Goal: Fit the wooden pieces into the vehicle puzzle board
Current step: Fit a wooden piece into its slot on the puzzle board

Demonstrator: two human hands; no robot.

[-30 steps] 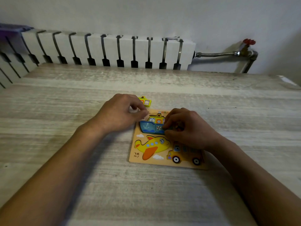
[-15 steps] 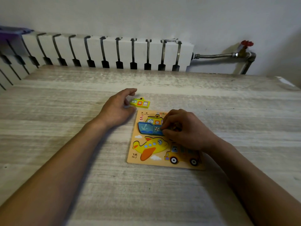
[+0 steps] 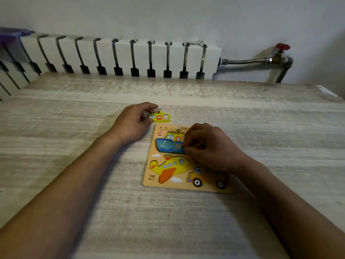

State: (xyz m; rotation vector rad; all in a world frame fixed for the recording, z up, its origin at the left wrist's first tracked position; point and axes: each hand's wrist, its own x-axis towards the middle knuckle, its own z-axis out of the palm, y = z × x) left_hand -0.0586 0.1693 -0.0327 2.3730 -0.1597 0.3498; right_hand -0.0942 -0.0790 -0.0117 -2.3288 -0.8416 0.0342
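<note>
- Pale wood-grain table [image 3: 74, 146] fills the view from the near edge back to a white wall, with both bare forearms reaching in from the bottom corners.
- Nearest, the puzzle board [image 3: 149, 182] lies flat right of centre; a yellow plane piece [image 3: 172, 165] sits in its lower left and a yellow car piece [image 3: 203, 176] in its lower right.
- Above them, the right hand [image 3: 212, 148] is curled over the board's upper right, fingertips pinched close at the right end of the blue ship hull [image 3: 166, 145]; whether it grips a piece cannot be told.
- Just beyond the board's top edge, a loose yellow cabin piece [image 3: 161, 116] lies on the table.
- At that piece's left end is the left hand [image 3: 133, 122], thumb and forefinger narrowly parted around it, touching or nearly so.
- Farthest back, a white radiator [image 3: 121, 55] stands against the wall, its pipe running right to a red valve [image 3: 282, 46].
</note>
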